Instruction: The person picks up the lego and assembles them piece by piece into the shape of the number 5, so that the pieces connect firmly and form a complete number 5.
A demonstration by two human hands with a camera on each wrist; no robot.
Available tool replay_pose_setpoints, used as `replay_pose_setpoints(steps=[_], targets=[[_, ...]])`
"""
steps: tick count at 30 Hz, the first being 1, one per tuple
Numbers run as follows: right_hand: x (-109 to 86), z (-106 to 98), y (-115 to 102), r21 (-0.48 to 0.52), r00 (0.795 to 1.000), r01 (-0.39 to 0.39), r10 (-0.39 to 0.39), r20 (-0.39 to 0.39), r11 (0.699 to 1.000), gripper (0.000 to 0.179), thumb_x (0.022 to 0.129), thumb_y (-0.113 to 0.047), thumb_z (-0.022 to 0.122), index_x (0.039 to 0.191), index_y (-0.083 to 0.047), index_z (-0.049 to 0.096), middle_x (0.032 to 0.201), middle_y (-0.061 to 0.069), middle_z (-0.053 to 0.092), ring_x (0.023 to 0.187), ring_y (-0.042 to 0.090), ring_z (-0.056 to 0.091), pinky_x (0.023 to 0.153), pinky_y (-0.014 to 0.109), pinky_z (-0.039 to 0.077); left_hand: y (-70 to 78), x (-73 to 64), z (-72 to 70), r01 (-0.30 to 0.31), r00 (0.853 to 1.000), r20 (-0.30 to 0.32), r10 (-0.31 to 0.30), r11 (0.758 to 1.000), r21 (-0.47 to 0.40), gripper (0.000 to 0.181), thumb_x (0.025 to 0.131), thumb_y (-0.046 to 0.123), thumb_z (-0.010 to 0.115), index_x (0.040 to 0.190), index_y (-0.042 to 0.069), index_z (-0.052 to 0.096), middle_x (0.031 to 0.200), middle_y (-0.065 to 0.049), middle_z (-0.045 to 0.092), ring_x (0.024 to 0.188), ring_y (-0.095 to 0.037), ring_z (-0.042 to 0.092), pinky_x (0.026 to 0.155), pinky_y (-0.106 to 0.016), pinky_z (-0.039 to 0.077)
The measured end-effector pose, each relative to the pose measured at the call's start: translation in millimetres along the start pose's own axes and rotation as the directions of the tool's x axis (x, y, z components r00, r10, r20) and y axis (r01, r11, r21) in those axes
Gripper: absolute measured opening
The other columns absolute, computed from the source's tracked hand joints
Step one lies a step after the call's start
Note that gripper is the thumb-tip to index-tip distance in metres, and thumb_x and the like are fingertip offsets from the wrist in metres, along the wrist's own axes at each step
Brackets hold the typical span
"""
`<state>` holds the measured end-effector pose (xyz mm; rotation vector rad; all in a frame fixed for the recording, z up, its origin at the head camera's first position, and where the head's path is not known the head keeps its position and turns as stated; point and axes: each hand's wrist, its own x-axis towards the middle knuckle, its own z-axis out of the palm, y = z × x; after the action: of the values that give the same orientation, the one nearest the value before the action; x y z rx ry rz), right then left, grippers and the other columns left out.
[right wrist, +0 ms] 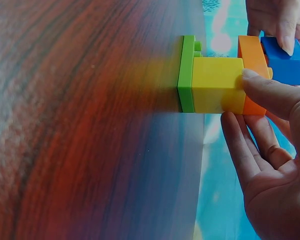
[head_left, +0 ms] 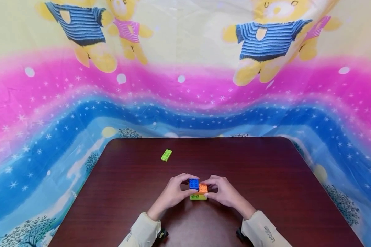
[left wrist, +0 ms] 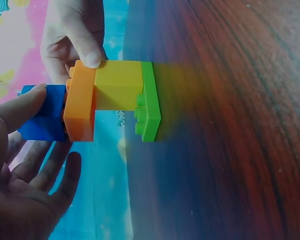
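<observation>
In the head view, the left hand (head_left: 174,189), at nine o'clock of a small brick stack, pinches the blue four-stud brick (left wrist: 49,117) between thumb and fingers. The right hand (head_left: 224,192), at three o'clock, grips the orange brick (left wrist: 80,110) and yellow brick (left wrist: 119,82) where they meet. Blue tops orange's nine o'clock end; I can't tell whether it is fully seated. Yellow stands on the lime-green base brick (left wrist: 151,110), on the dark wooden table (head_left: 250,164). Toward half past ten lies a loose lime-green eight-stud brick (head_left: 166,155).
</observation>
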<state>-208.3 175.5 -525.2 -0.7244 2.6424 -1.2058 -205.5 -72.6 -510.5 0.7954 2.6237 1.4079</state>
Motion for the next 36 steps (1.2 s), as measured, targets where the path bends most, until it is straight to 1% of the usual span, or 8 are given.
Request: replay_pose_setpoints(steps=[3, 7, 14, 17, 22, 26, 30, 36], targets=[[0.0, -0.6, 0.2, -0.002, 1.0, -0.002, 0.002, 0.001, 1.0, 0.044, 0.087, -0.012, 0.084, 0.129, -0.016, 0.073, 0.098, -0.006, 0.061, 0.1, 0.016, 0.07, 0.088, 0.034, 0.062, 0.7, -1.1, 0.8, 0.004, 1.0, -0.008, -0.004, 1.0, 0.009, 0.04, 0.09, 0.03, 0.082, 0.128, 0.032, 0.07, 0.119, 0.01, 0.07, 0.107, -0.009, 0.066, 0.097, -0.038, 0.058], [0.8, -1.1, 1.7, 0.006, 1.0, -0.008, 0.008, 0.01, 1.0, 0.044, 0.087, -0.012, 0.084, 0.129, -0.016, 0.073, 0.1, -0.006, 0.062, 0.101, 0.015, 0.069, 0.089, 0.035, 0.062, 2.1, -2.8, 1.7, 0.011, 1.0, -0.011, -0.011, 1.0, 0.024, 0.04, 0.09, 0.03, 0.082, 0.128, 0.034, 0.07, 0.117, 0.012, 0.07, 0.106, -0.008, 0.065, 0.096, -0.035, 0.058], [2.1, -0.3, 3.5, 0.009, 1.0, -0.004, 0.004, 0.016, 1.0, 0.043, 0.087, -0.013, 0.084, 0.128, -0.017, 0.074, 0.1, -0.008, 0.063, 0.102, 0.014, 0.068, 0.089, 0.034, 0.062, 0.3, -3.8, 2.4, 0.004, 1.0, -0.012, -0.004, 1.0, 0.016, 0.04, 0.091, 0.029, 0.081, 0.129, 0.032, 0.07, 0.117, 0.01, 0.069, 0.105, -0.007, 0.066, 0.094, -0.029, 0.058], [2.2, -0.1, 3.5, -0.001, 1.0, 0.001, -0.001, 0.01, 1.0, 0.042, 0.087, -0.014, 0.084, 0.128, -0.018, 0.074, 0.1, -0.009, 0.063, 0.101, 0.014, 0.067, 0.089, 0.034, 0.062, -1.0, -4.3, 3.5, 0.002, 1.0, -0.014, -0.002, 1.0, -0.01, 0.04, 0.092, 0.027, 0.08, 0.13, 0.032, 0.07, 0.116, 0.008, 0.069, 0.104, -0.009, 0.067, 0.091, -0.03, 0.059], [1.9, 0.5, 2.8, -0.018, 1.0, 0.01, -0.01, -0.003, 1.0, 0.041, 0.086, -0.014, 0.085, 0.126, -0.018, 0.075, 0.098, -0.009, 0.063, 0.098, 0.015, 0.067, 0.087, 0.034, 0.062, -2.7, -4.8, 6.1, 0.006, 1.0, -0.006, -0.007, 0.996, -0.091, 0.039, 0.093, 0.025, 0.079, 0.13, 0.03, 0.069, 0.114, 0.005, 0.067, 0.104, -0.015, 0.069, 0.092, -0.035, 0.061], [1.8, 1.0, 1.6, -0.021, 1.0, 0.01, -0.01, -0.001, 1.0, 0.04, 0.087, -0.014, 0.085, 0.126, -0.017, 0.075, 0.098, -0.009, 0.063, 0.098, 0.014, 0.068, 0.086, 0.033, 0.062, -3.0, -5.3, 7.5, 0.018, 1.0, -0.006, -0.019, 0.991, -0.131, 0.038, 0.093, 0.022, 0.079, 0.129, 0.028, 0.069, 0.112, 0.003, 0.066, 0.103, -0.015, 0.069, 0.089, -0.027, 0.06], [1.6, 1.0, 0.2, -0.022, 1.0, 0.005, -0.005, 0.001, 1.0, 0.039, 0.087, -0.014, 0.084, 0.125, -0.016, 0.075, 0.098, -0.009, 0.063, 0.098, 0.014, 0.069, 0.085, 0.032, 0.062, -4.0, -5.0, 8.5, 0.018, 1.0, -0.007, -0.019, 0.99, -0.139, 0.038, 0.093, 0.02, 0.078, 0.13, 0.025, 0.07, 0.111, 0.002, 0.065, 0.103, -0.018, 0.07, 0.087, -0.021, 0.058], [1.3, 0.4, 0.6, -0.022, 1.0, 0.006, -0.006, -0.004, 1.0, 0.04, 0.087, -0.013, 0.085, 0.126, -0.016, 0.075, 0.098, -0.009, 0.063, 0.098, 0.013, 0.068, 0.086, 0.032, 0.062, -6.3, -4.3, 10.1, 0.0, 1.0, -0.02, -0.003, 0.99, -0.139, 0.04, 0.093, 0.02, 0.078, 0.132, 0.013, 0.069, 0.111, 0.001, 0.066, 0.103, -0.023, 0.071, 0.088, -0.023, 0.059]])
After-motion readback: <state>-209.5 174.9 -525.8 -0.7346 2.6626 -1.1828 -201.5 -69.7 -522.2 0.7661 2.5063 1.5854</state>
